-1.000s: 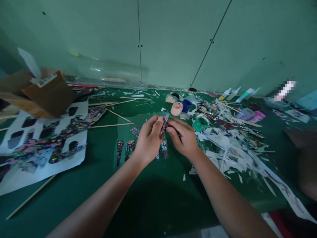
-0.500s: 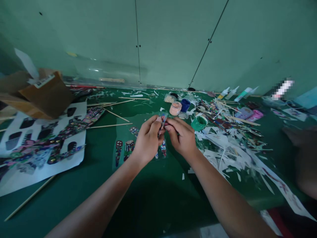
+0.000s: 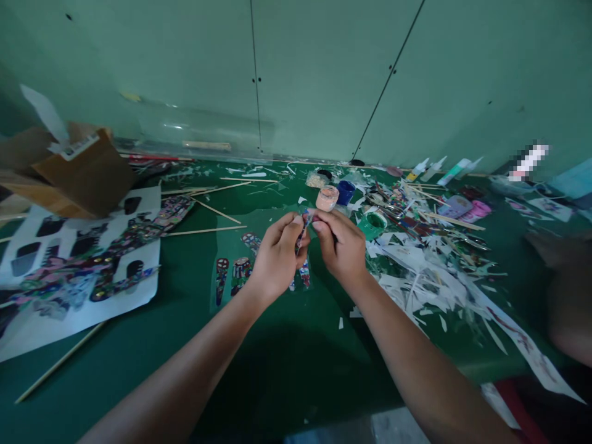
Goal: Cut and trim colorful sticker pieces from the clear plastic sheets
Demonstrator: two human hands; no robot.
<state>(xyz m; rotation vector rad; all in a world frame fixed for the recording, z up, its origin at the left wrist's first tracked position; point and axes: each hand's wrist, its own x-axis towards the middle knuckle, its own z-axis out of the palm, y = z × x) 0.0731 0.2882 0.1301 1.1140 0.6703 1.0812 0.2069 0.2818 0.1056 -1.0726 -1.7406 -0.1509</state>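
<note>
Gripping a small patterned piece between thumb and bent fingers, the left hand is raised above the green bench; the right hand has its fingertips drawn together at the piece's edge, though whether they pinch it cannot be told. The piece, between the hands, appears thin, so an uneven pull from the two sides might crease or tear it. Beneath, a clear sheet carries further patterned pieces; a dropping wrist could drag the sheet or shift them. Beside the right forearm, paper scraps lie loose and tangled, and a small part let fall among them would be hard to find. Just beyond the right hand, a green pot appears uncovered; a knuckle swung outward could tip it and mark the paper. Farther back, a peach jar and a blue pot sit close together, so a knock to one may carry to the other.
</note>
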